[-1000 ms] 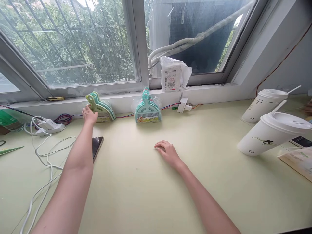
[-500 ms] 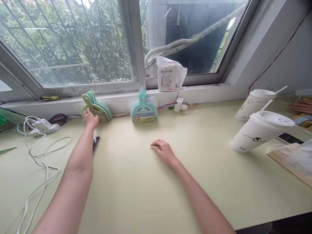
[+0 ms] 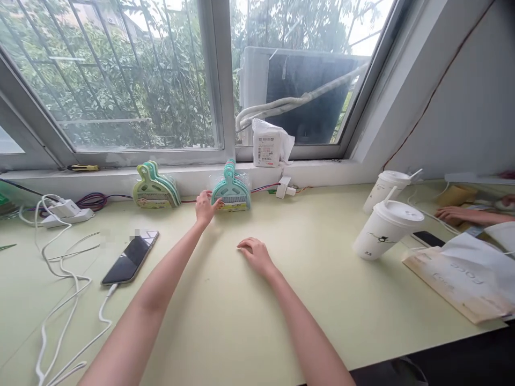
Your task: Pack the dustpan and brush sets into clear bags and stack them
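Observation:
My left hand (image 3: pixel 206 208) is at the left edge of a stack of turquoise dustpan-and-brush sets (image 3: pixel 232 187), which lean against the wall in clear wrapping. Its fingers are apart, and the thumb reaches the lower edge of the front set; whether it presses on it I cannot tell. A second stack of dustpan-and-brush sets (image 3: pixel 155 188), with a green one in front, leans farther left. My right hand (image 3: pixel 257 256) lies on the pale green table (image 3: pixel 225 321) with loosely curved fingers, holding nothing.
A phone (image 3: pixel 131 258) on a charging cable lies left, beside loose white cables (image 3: pixel 66 268) and a power strip (image 3: pixel 68 217). Two white lidded cups (image 3: pixel 386 230) and a tissue pack (image 3: pixel 454 279) stand right. Another person's hand (image 3: pixel 454 214) shows beyond. A wrapped package (image 3: pixel 267 147) sits on the sill.
My left hand has left the green-fronted stack and moved right to the turquoise one. The phone shows fully now. My right hand stays on the table while the view has shifted.

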Demonstrator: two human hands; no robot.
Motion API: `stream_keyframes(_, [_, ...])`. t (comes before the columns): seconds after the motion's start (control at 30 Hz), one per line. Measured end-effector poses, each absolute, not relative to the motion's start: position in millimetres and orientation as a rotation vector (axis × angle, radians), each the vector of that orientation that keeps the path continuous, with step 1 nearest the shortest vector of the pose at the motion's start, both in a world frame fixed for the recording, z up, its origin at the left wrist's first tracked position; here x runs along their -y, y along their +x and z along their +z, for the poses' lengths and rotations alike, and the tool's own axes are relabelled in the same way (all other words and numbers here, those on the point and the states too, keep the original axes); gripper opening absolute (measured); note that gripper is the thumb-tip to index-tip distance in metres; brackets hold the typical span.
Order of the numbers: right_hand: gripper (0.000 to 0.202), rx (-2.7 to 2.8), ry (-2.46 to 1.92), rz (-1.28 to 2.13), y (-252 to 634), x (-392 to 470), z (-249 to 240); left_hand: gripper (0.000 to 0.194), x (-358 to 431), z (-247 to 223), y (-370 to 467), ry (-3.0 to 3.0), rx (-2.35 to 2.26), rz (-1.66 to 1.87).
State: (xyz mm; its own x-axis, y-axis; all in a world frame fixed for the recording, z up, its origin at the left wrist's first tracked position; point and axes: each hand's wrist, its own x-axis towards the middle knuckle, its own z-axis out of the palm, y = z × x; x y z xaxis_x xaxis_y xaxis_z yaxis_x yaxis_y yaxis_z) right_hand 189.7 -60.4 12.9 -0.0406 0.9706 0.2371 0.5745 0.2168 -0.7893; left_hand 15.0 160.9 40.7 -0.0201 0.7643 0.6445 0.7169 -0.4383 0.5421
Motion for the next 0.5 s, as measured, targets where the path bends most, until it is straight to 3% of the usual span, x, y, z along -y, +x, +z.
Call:
stream_keyframes(0.1, [0.020,1.717,-1.467,0.616,188.9,60.2,13.1,0.055,-163.6,37.0,24.6,1.984,-1.695,1.485])
stream_keyframes(0.27, [0.021,1.722,-1.474,0.591,187.2,60.9,14.2,0.067,-171.9,38.7,20.3,1.810,-1.657,1.555])
stream_keyframes(0.5, [0.022,1.724,-1.456,0.614,187.8,61.8,15.1,0.032,-172.3,25.7,12.2,1.871,-1.617,1.564])
